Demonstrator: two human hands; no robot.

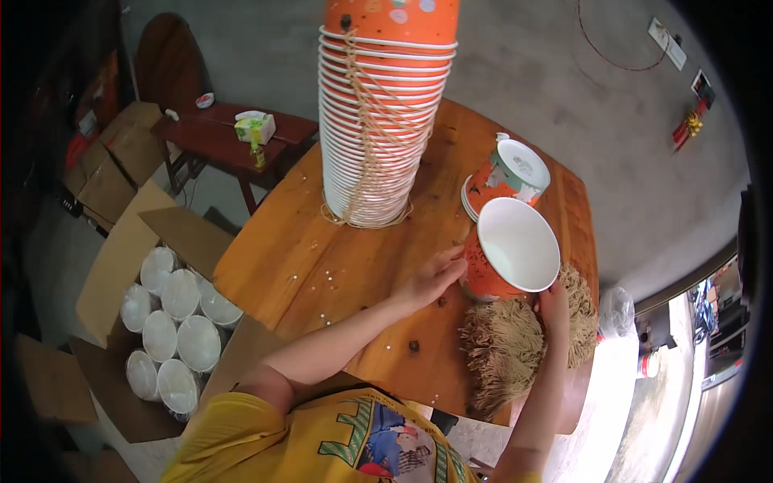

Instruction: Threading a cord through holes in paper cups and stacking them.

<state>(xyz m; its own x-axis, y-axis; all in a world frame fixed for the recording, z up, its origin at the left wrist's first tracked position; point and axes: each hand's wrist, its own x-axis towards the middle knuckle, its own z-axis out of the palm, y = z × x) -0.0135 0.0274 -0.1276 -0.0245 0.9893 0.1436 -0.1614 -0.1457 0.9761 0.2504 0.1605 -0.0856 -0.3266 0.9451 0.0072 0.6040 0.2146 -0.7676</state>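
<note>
An orange paper bucket [487,270] with a white inside tilts between my two hands, its mouth facing up and to the right. The fingers of my left hand [439,278] press against its left side. At its lower right edge, my right hand [553,307] grips it, the fingers partly hidden. Just beyond it, more orange buckets [493,183] rest upside down. A tall stack of nested buckets [386,137] stands to the left, with tan cords [366,153] hanging down it. Below my right hand lie thick bundles of tan cord [503,350].
These things are on a wooden table [322,278] with small white bits and dark knots. An open carton [229,362] at the left holds several plastic-wrapped stacks of white cups [177,295]. Behind it, a dark red bench [205,133] bears a tissue box [254,127].
</note>
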